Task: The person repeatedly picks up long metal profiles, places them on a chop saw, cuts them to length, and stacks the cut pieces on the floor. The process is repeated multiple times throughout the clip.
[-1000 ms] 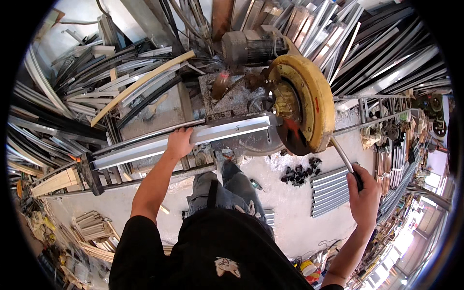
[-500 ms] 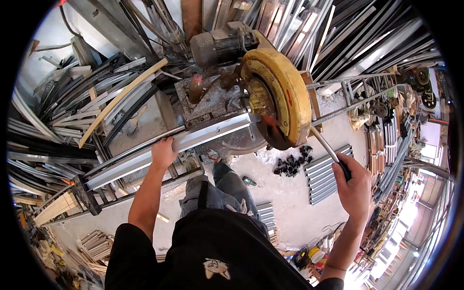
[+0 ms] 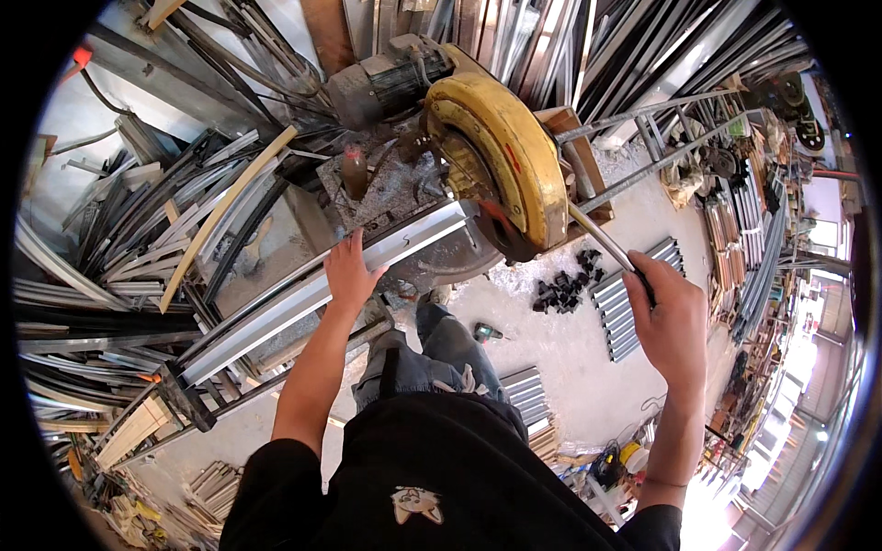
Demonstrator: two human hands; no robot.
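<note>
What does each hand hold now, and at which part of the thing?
The right hand grips the saw's lever handle at its outer end. The left hand presses flat on the long metal profile, near the blade end.

A small red label (image 3: 511, 158) sits on the yellow saw guard (image 3: 501, 151); no packages, signs or screens can be made out.
</note>
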